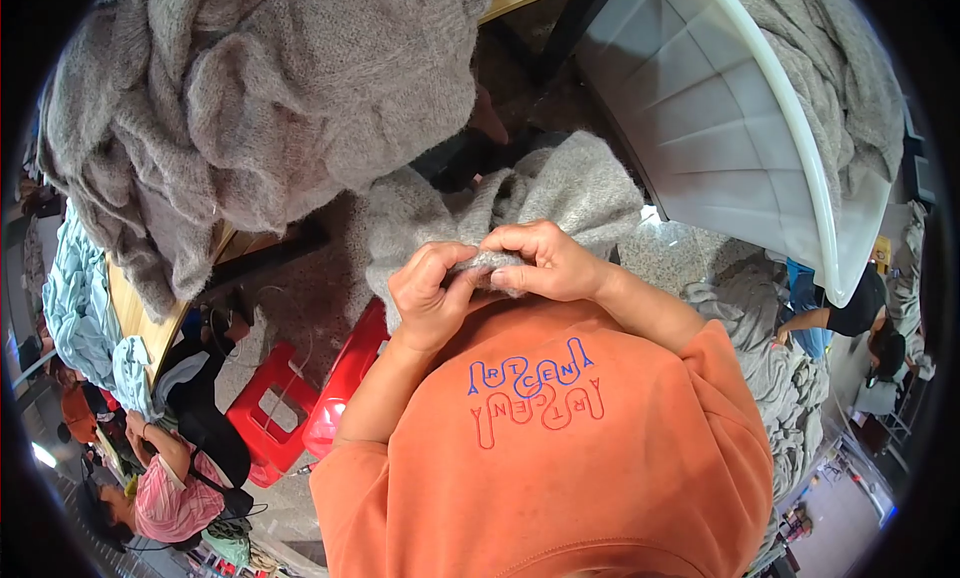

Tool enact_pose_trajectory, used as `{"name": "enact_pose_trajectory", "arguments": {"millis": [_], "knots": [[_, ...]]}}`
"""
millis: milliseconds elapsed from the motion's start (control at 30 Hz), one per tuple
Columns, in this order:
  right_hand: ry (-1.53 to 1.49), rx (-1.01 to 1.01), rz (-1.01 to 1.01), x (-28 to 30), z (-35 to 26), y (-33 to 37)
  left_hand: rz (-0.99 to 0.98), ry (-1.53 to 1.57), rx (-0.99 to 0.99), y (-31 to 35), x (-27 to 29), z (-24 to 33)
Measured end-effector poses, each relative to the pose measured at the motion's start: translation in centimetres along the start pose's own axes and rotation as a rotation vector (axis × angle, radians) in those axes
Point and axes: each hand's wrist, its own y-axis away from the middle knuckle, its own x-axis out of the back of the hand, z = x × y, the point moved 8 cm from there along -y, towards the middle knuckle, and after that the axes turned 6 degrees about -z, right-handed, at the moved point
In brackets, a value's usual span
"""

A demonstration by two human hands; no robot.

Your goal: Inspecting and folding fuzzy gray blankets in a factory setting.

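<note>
A fuzzy grey knitted garment lies over my lap, and one edge of it is raised between my two hands in front of my chest. My left hand pinches that edge between thumb and fingers. Close beside it, my right hand grips the same edge, thumb against the bent fingers. The fingertips of both hands nearly meet over a small rolled bit of the knit. What lies under the fingers is hidden.
A heap of grey-brown knitwear covers the table at far left. On the right stands a big white plastic bin with more knitwear. Red stools are at left. A person in pink handles pale blue cloth; another person is at right.
</note>
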Motion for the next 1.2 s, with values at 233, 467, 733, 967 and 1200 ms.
{"name": "enact_pose_trajectory", "arguments": {"millis": [233,467,733,967,1200], "knots": [[0.69,0.467,0.077,-0.7,-2.8,0.3,0.036,0.002,-0.052,0.8,0.1,0.3],[0.951,0.621,0.145,-2.1,-4.0,1.2,-0.004,0.17,0.062,1.4,0.1,-1.2],[1.069,0.704,0.307,-2.8,-4.6,2.0,0.084,-0.032,-0.086,1.1,0.8,1.3],[0.832,0.539,0.335,-1.0,-3.6,0.4,0.196,-0.178,-0.093,1.2,0.7,1.2],[0.867,0.551,0.326,-1.5,-3.9,0.7,0.182,-0.123,-0.086,1.2,0.8,1.2]]}}
